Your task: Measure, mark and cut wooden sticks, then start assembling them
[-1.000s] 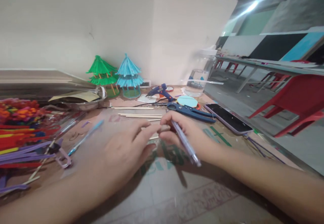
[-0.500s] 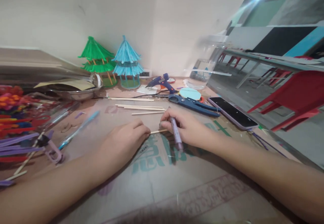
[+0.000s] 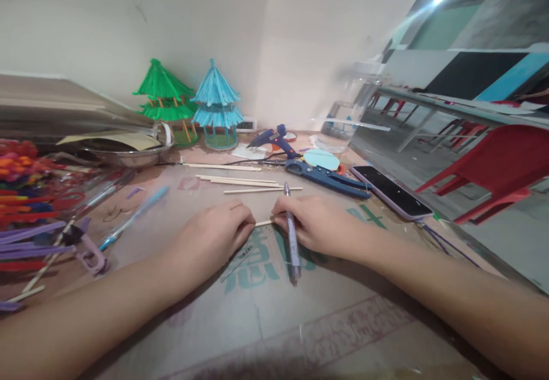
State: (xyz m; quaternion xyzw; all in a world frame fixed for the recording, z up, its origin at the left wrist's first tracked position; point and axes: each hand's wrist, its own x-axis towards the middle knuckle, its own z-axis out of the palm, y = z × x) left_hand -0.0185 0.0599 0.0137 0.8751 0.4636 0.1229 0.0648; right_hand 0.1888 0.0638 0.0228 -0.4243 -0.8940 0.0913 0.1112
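Note:
A thin wooden stick spans the short gap between my two hands, low over the printed sheet. My left hand is closed, its fingertips pinching the stick's left part. In my closed right hand a pale purple pen is held between the fingers, one end toward the wall and the other toward me. The right fingertips also meet the stick, whose right end is hidden behind them. Just beyond my hands lie several loose wooden sticks.
Behind are a glue gun, blue cutters, a phone, and green and blue roofed models. At left lie a light-blue pen, purple strips and a metal bowl. A red chair stands at right.
My right fingers have shifted their grip and now close on the stick. The pen has swung more upright in the view, its far end now showing above the hand.

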